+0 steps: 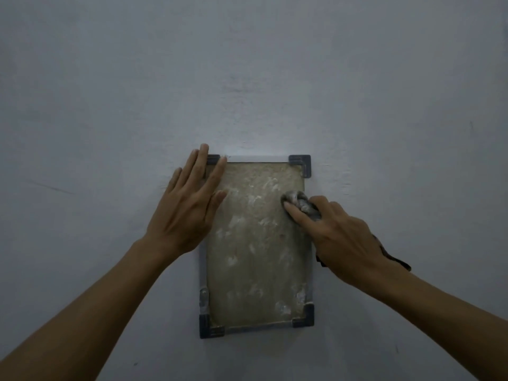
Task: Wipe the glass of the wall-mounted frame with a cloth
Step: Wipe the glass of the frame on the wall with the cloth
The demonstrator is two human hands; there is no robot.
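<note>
A rectangular wall-mounted frame (300, 162) with a pale rim and dark corner pieces hangs on the wall. Its glass (255, 251) looks dusty, with whitish smears over a beige backing. My left hand (187, 207) lies flat with fingers spread over the frame's upper left corner and left edge. My right hand (335, 232) is closed on a bunched grey cloth (298, 200), and presses it against the glass near the upper right edge. Part of the frame's right edge is hidden behind this hand.
The grey-white wall (247, 78) fills the whole view around the frame. A dark strap or band (393, 257) hangs at my right wrist.
</note>
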